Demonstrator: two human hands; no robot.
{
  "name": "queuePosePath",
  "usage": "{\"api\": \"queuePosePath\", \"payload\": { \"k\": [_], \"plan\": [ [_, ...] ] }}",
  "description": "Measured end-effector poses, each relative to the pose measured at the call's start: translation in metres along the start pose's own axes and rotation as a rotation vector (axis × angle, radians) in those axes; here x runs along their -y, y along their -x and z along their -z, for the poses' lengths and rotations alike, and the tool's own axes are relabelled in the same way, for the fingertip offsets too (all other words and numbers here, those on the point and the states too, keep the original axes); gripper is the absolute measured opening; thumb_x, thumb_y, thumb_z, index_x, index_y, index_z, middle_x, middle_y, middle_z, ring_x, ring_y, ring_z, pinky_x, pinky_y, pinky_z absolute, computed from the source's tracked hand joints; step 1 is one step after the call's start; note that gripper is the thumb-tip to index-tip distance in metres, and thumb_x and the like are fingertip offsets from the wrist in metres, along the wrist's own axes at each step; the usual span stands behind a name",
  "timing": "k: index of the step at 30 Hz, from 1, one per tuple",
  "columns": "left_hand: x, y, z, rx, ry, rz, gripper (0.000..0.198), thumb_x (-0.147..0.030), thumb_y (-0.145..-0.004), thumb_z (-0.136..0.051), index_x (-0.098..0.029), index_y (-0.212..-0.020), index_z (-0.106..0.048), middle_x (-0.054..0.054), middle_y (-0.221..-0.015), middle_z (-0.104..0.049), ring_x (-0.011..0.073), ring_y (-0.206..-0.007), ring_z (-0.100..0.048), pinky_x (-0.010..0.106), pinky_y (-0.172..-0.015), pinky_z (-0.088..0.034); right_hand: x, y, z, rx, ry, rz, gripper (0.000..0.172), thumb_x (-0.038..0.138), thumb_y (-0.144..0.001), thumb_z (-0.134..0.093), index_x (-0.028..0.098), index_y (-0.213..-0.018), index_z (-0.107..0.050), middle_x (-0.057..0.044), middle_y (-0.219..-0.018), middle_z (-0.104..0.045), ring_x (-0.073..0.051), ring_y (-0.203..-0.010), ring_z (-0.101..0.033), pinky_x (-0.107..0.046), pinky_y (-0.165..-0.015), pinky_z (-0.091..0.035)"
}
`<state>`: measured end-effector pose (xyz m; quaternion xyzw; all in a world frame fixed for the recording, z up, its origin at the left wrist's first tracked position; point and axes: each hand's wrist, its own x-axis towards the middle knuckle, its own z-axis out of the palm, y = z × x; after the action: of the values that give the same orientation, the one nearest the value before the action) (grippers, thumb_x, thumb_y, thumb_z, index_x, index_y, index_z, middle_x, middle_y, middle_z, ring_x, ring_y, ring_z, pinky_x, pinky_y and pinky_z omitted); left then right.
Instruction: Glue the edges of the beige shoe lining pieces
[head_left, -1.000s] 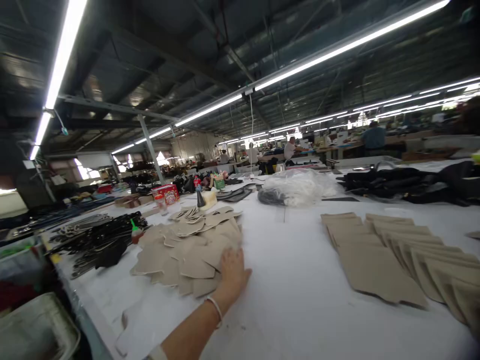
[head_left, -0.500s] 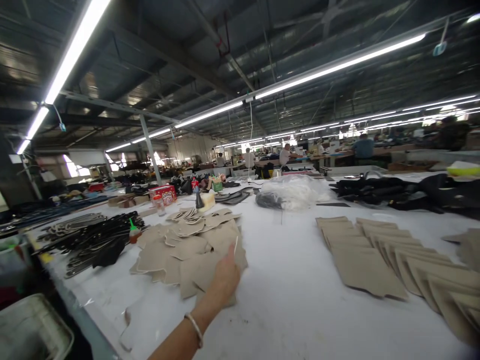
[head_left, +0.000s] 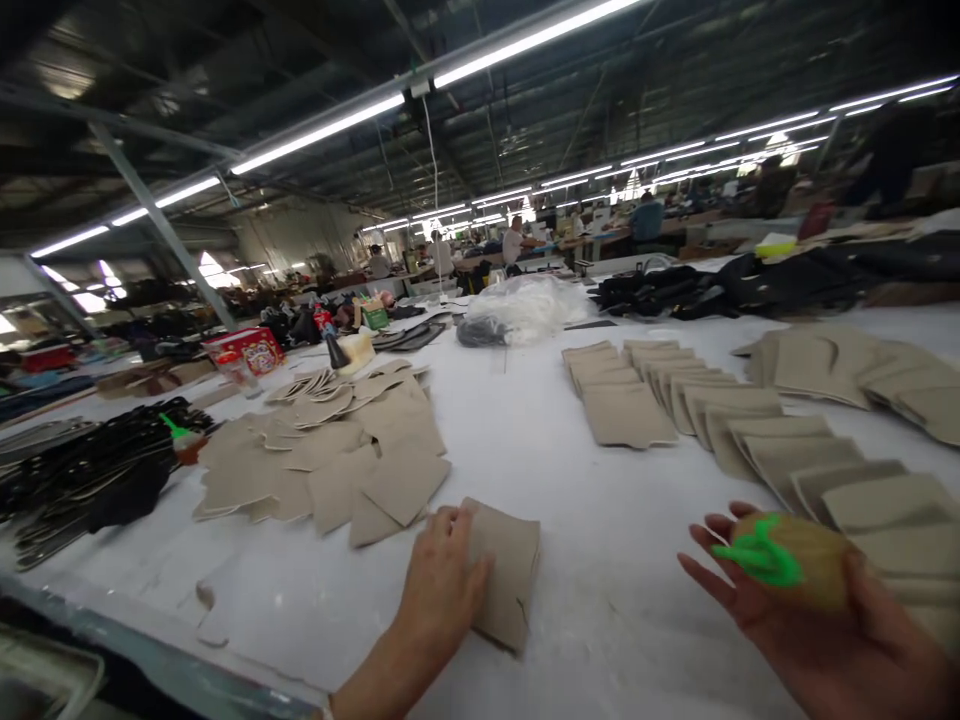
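My left hand [head_left: 444, 580] grips the left edge of a beige fabric-like piece [head_left: 510, 570] near the front of the white table, with the thumb on top. A dark mark shows near the piece's lower right corner. My right hand [head_left: 832, 620] is palm up at the lower right, curled around an amber squeeze bottle [head_left: 817, 565] with a bright green nozzle that points left. Left of my left hand lies a loose pile of similar beige pieces [head_left: 337, 445]. Overlapping rows of beige pieces [head_left: 630, 412] spread out on the right, partly behind the right hand.
Black strips [head_left: 82, 475] lie at the left beside another green-nozzled bottle [head_left: 184, 440]. A red box [head_left: 251, 350], a clear jar [head_left: 238, 372] and a clear plastic bag [head_left: 525, 305] stand farther back. Black material [head_left: 787, 285] covers the back right. People work in the distance.
My left hand has come away from the beige pile to the right and now holds one piece. My right hand has entered with the squeeze bottle. The view has turned right and down.
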<state>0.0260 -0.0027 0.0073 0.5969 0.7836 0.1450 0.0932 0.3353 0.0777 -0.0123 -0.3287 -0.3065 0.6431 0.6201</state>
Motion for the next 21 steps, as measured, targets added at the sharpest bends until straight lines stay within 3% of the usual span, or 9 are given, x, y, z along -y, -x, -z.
{"api": "queuePosePath", "payload": {
  "k": [4, 8, 12, 15, 18, 21],
  "plan": [
    [-0.035, 0.003, -0.002, 0.226, -0.037, -0.067, 0.049, -0.031, -0.08, -0.057, -0.017, -0.126, -0.052, 0.013, -0.125, -0.051, 0.0268, -0.114, -0.047, 0.033, -0.097, -0.039, 0.005, 0.003, -0.02, -0.125, -0.045, -0.093, 0.036, 0.043, -0.065, -0.079, 0.028, -0.097, -0.07, -0.005, -0.129, -0.058, -0.033, -0.095, -0.064, -0.049, -0.069, -0.061],
    [-0.05, 0.0, -0.004, 0.254, -0.127, -0.078, 0.034, -0.024, -0.075, -0.056, -0.015, -0.108, -0.058, 0.015, -0.116, -0.052, 0.0284, -0.107, -0.05, 0.036, -0.091, -0.042, 0.002, 0.004, -0.018, -0.104, -0.026, -0.111, 0.041, 0.037, -0.059, -0.085, 0.026, -0.097, -0.072, -0.005, -0.123, -0.061, -0.028, -0.093, -0.064, -0.038, -0.067, -0.062],
    [-0.049, -0.009, -0.001, 0.266, -0.155, -0.113, 0.033, -0.022, -0.072, -0.056, -0.014, -0.104, -0.06, 0.014, -0.11, -0.054, 0.0267, -0.098, -0.054, 0.035, -0.086, -0.044, 0.001, 0.004, -0.018, -0.083, -0.032, -0.147, 0.049, 0.036, -0.056, -0.088, 0.023, -0.1, -0.072, -0.006, -0.109, -0.068, -0.027, -0.089, -0.065, -0.037, -0.067, -0.062],
    [-0.04, -0.012, 0.004, 0.332, -0.023, -0.162, 0.03, -0.022, -0.077, -0.054, -0.02, -0.107, -0.062, 0.008, -0.108, -0.057, 0.0208, -0.089, -0.057, 0.03, -0.079, -0.045, 0.003, 0.004, -0.02, -0.105, -0.037, -0.156, 0.052, 0.036, -0.052, -0.089, 0.021, -0.099, -0.073, -0.006, -0.103, -0.069, -0.027, -0.086, -0.066, -0.036, -0.064, -0.063],
    [-0.029, -0.004, 0.005, 0.318, 0.143, -0.188, 0.025, -0.016, -0.077, -0.055, -0.021, -0.099, -0.064, 0.004, -0.101, -0.06, 0.0173, -0.088, -0.057, 0.025, -0.077, -0.044, 0.005, 0.004, -0.022, -0.105, -0.034, -0.15, 0.049, 0.037, -0.052, -0.088, 0.022, -0.097, -0.074, -0.006, -0.1, -0.07, -0.028, -0.084, -0.066, -0.037, -0.063, -0.063],
    [-0.025, 0.012, 0.0, 0.278, 0.167, -0.191, 0.018, -0.01, -0.077, -0.055, -0.02, -0.088, -0.064, 0.002, -0.095, -0.061, 0.0169, -0.091, -0.056, 0.025, -0.079, -0.043, 0.004, 0.004, -0.023, -0.097, -0.021, -0.133, 0.046, 0.037, -0.055, -0.086, 0.023, -0.097, -0.074, -0.005, -0.102, -0.069, -0.028, -0.084, -0.067, -0.036, -0.062, -0.062]
  ]
}}
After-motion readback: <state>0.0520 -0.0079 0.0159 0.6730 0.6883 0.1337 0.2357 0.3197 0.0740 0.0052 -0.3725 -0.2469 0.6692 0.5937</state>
